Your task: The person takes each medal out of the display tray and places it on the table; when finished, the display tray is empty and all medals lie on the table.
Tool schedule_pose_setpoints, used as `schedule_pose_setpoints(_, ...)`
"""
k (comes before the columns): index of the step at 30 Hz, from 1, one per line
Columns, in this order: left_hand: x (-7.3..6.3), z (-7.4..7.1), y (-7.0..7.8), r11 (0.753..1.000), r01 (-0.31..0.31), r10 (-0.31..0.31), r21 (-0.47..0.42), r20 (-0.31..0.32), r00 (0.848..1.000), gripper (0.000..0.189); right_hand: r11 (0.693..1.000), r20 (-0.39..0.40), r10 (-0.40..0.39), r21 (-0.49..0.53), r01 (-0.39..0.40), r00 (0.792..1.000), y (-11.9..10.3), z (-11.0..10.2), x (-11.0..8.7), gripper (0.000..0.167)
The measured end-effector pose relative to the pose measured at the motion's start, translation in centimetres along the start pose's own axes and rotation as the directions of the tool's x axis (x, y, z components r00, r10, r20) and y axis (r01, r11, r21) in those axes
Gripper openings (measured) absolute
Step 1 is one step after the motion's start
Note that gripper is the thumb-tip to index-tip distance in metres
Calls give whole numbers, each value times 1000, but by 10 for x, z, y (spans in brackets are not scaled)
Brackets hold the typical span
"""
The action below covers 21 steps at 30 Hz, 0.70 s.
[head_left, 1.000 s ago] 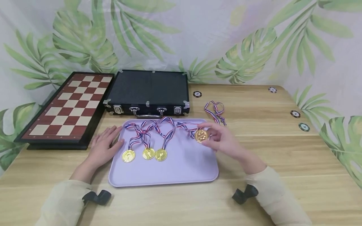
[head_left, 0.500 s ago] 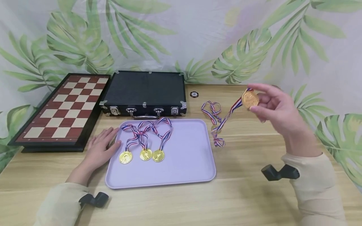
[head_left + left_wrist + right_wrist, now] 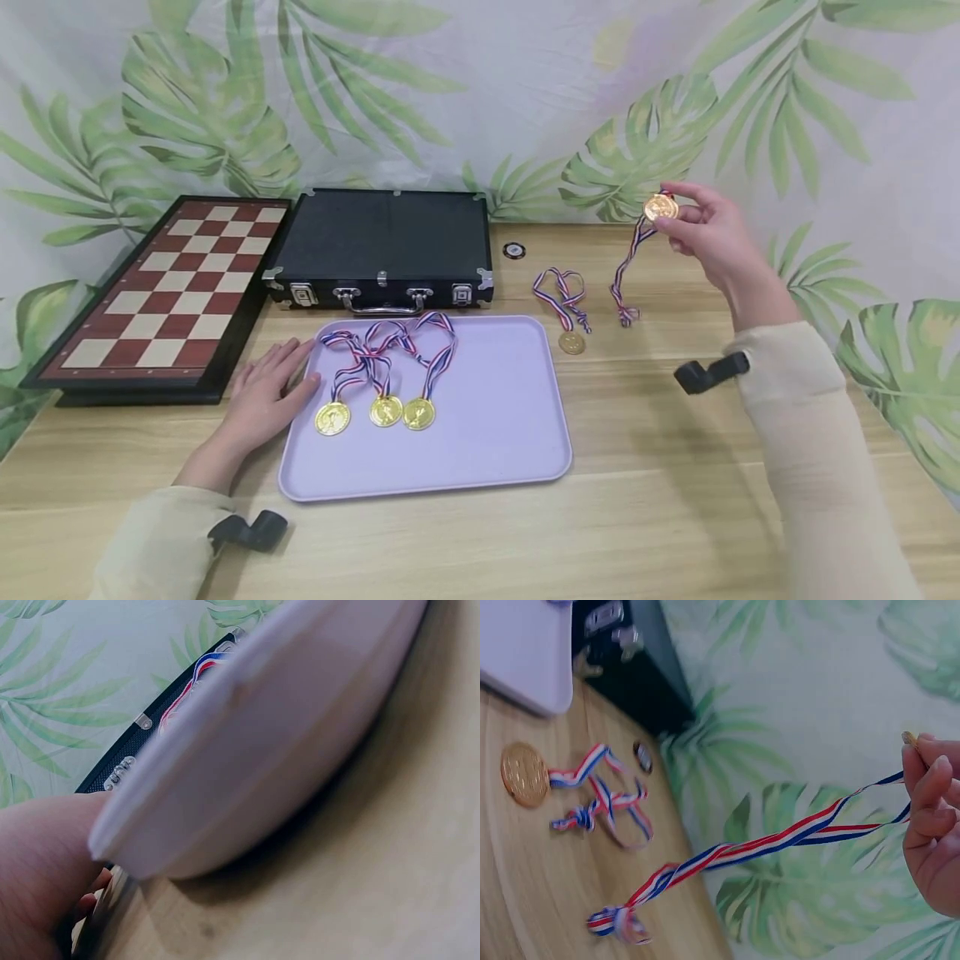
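Medal of round, shiny gold, held up in the right hand

The medal is pinched by the thumb and fingertips of the right hand, and its other fingers are curled in. It is held above the pale brown wooden table, it seems so that its long red, white and blue cloth ribbon can hang down. Whether the ribbon's knotted end touches the wood cannot be told.

The left hand is laid by the left side of the pale purple tray with round corners. Its fingers are stretched out and nothing is gripped; the thumb is set against the rim, perhaps so the tray cannot slide. On the tray, three round gold medals are laid flat, maybe so their pictures can be seen. Another round gold medal is placed on the table, just beside the tray. Behind, a flat black case with silver corners is set by a red and cream checkered board.
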<state>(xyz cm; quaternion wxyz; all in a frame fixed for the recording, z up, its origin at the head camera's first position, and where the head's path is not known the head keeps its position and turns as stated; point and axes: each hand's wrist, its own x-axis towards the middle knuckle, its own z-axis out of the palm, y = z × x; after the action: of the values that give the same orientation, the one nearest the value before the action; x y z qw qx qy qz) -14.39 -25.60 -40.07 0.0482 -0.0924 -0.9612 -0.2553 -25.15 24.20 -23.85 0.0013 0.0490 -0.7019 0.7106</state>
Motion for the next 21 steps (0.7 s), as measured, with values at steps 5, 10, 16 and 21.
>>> schedule_pose_setpoints(5,0,-1,0,1000,-5,5,3,-3,1000,55,998,-69,62,-8,-63,996,17,-1,27,57)
schedule_pose_setpoints(10,-1,0,-1,1000,-13,13,-3,-10,1000,55,987,-57,114,-107,-119,992,44,2,23,57)
schedule_pose_setpoints(16,-1,0,-1,1000,-14,13,-4,-16,1000,54,965,-6,186,-186,-184,982,88,8,1,57)
schedule_pose_setpoints(21,-2,0,-1,1000,-9,9,-3,-14,1000,55,951,70,222,-234,-200,973,117,6,-17,57)
